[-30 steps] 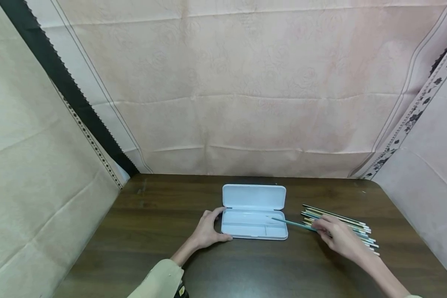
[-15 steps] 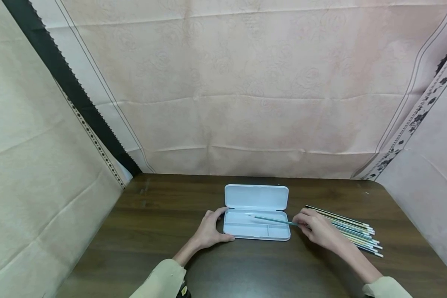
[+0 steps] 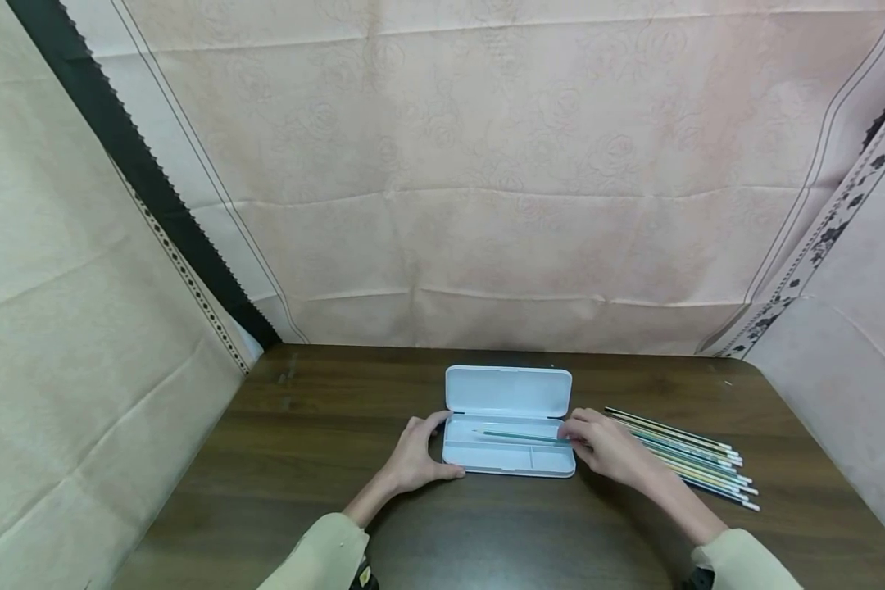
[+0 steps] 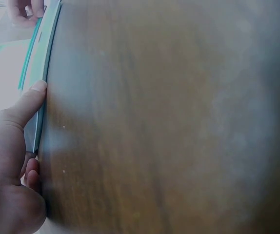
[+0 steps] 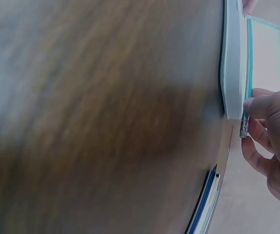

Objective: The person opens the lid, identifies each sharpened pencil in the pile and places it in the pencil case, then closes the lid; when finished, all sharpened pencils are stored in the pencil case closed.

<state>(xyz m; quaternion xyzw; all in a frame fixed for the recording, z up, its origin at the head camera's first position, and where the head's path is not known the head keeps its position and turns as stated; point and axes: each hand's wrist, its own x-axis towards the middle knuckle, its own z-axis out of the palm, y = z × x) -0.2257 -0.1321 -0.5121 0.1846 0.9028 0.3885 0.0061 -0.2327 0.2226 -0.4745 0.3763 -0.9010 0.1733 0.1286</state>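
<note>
A pale blue pencil case (image 3: 487, 458) lies on the table with its lid (image 3: 507, 390) raised at the back. My left hand (image 3: 411, 459) grips the case's left end, its thumb on the front edge, as the left wrist view also shows. Over the case's long rear compartment lies a teal pencil (image 3: 519, 435), point to the left. My right hand (image 3: 605, 447) pinches that pencil near its back end, at the case's right side. In the right wrist view the thumb and fingers hold the pencil (image 5: 250, 63) just ahead of its metal end.
Several pencils (image 3: 708, 465) lie side by side on the brown table (image 3: 324, 410), right of the case and partly behind the right hand. Pale cloth (image 3: 487, 205) hangs behind the table and at both sides.
My right hand has moved left from the pile of pencils, carrying the teal pencil farther over the case. The left hand keeps its grip on the case's left end.
</note>
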